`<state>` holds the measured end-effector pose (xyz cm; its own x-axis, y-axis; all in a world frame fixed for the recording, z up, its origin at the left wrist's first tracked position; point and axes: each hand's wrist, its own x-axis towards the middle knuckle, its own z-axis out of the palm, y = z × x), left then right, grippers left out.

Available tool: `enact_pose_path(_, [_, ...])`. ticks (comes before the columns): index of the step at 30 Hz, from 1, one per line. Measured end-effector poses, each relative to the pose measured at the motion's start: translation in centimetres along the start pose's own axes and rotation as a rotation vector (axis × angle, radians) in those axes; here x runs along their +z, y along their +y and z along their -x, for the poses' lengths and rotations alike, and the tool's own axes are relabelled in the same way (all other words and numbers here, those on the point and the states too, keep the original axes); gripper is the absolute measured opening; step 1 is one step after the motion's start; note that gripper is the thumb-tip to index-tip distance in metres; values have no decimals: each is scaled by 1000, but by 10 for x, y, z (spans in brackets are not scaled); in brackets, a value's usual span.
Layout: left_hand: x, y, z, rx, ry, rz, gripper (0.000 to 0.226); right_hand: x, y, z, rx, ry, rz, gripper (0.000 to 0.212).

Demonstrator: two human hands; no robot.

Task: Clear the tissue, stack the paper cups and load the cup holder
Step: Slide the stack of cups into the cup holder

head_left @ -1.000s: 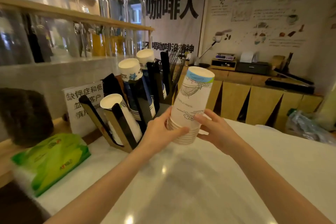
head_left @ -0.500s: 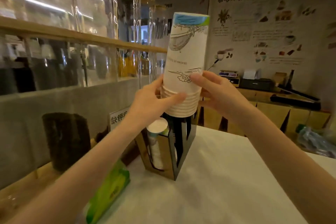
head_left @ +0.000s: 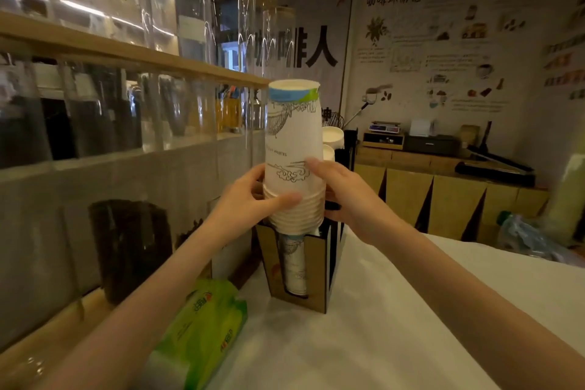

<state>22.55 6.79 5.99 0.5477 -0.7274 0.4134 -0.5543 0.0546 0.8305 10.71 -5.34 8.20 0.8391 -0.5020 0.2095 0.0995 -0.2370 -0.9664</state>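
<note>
Both hands hold a stack of upside-down white paper cups [head_left: 292,149] with a blue and green band at its top. My left hand [head_left: 245,203] grips its ringed lower rims from the left. My right hand [head_left: 345,196] wraps it from the right. The stack's bottom end sits at the top of the front slot of the brown and black cup holder [head_left: 311,275], right above cups [head_left: 296,266] that stand in that slot. More white cups [head_left: 332,136] stick up from slots behind. A green tissue pack [head_left: 202,329] lies at the lower left.
The white counter [head_left: 395,326] spreads right of the holder. A glass screen with a wooden shelf [head_left: 126,54] and tall jars runs along the left. A dark canister [head_left: 129,247] stands behind the screen. A wooden sideboard [head_left: 449,193] with devices lines the far wall; a plastic bag [head_left: 531,237] lies at right.
The cup stack went from tilted in front of the holder to upright, and has come down onto the holder's front slot. My view swung to face the holder's end.
</note>
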Motion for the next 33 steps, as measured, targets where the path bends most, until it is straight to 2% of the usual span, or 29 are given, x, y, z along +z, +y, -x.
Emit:
enact_pose_path(5, [5, -19, -3, -81, -122, -97, 92, 3, 24, 0, 115, 46, -59, 54])
enact_pose_path(9, [7, -29, -5, -123, -166, -180, 90, 3, 46, -2, 146, 46, -36, 57])
enact_pose_path(12, [6, -28, -4, -105, -187, -253, 67, 1, 61, -7, 166, 46, -36, 60])
enact_pose_path(16, [11, -26, -2, -84, -99, -194, 60, 2, 80, -13, 223, 50, -48, 66])
enact_pose_path(20, [19, -24, -1, 8, 62, -138, 68, 4, 101, -11, 257, 81, -100, 65])
enact_pose_path(23, [21, -23, -2, 39, 101, -162, 67, 4, 110, -10, 248, 117, -113, 61])
enact_pose_path(27, [21, -20, -2, 26, 71, -179, 57, 5, 112, -14, 274, 123, -112, 62])
enact_pose_path(29, [19, -17, -3, 4, 58, -213, 59, 2, 111, -16, 306, 85, -84, 63])
enact_pose_path(33, [9, 3, -11, -167, -117, -325, 69, -12, 89, -8, 353, -30, 69, 54])
